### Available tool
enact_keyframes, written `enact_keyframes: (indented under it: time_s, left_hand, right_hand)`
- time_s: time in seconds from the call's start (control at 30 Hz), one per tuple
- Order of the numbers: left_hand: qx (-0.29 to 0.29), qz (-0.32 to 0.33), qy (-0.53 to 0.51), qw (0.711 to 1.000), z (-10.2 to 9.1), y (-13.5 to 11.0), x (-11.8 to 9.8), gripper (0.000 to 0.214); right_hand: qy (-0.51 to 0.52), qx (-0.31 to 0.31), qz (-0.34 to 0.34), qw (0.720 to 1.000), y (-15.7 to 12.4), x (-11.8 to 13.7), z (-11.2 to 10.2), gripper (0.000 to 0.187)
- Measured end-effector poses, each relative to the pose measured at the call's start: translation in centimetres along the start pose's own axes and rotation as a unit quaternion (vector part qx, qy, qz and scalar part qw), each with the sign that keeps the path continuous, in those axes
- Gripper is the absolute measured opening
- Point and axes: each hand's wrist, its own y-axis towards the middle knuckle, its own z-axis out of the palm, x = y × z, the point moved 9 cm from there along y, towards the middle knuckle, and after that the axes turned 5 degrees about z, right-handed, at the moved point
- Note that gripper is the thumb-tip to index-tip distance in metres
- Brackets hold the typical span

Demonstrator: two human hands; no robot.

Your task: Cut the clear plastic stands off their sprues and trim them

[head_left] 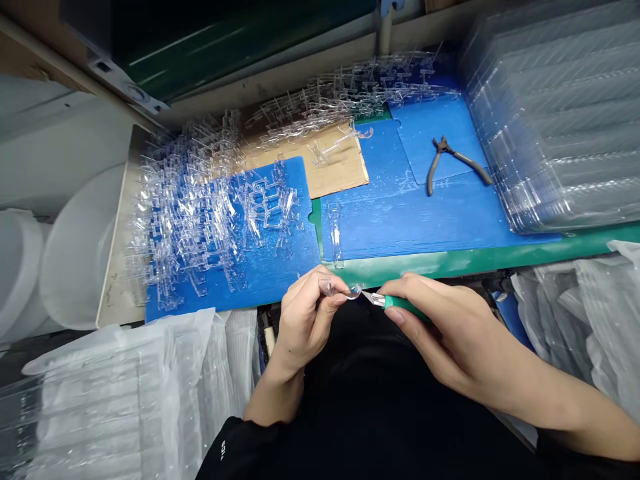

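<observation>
Your black sleeve lay nearest, and just above it your left hand pinched a small clear plastic piece between thumb and fingertips, raised off the bench where it stayed in plain view. Your right hand wrapped a green-handled craft knife in a pencil-like grip, its steel blade angled in at the piece's edge (your hands sat close together, probably for steadiness). Beyond them, glassy moulded parts lay heaped on a blue corrugated plastic sheet, within easy reach, beside a sheet of brown cardboard. Dark-handled side-cutting pliers rested on a second blue sheet, and stacked clear ribbed trays stood along the far right.
</observation>
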Motion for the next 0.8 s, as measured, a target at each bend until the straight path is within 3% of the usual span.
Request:
enact_keyframes:
  time_s: [0.37,0.8]
  left_hand:
    - [0.002,0.014,0.025,1.000,-0.1,-0.1,-0.5,0.016]
    - [0.021,0.003,0.045,0.999,0.5,-0.3,0.5,0.012]
  right_hand:
    - [0.061,0.026,0.036,0.997,0.0,-0.3,0.1,0.010]
    - [0.041,0.015,0.069,0.997,0.5,-1.5,0.0,0.015]
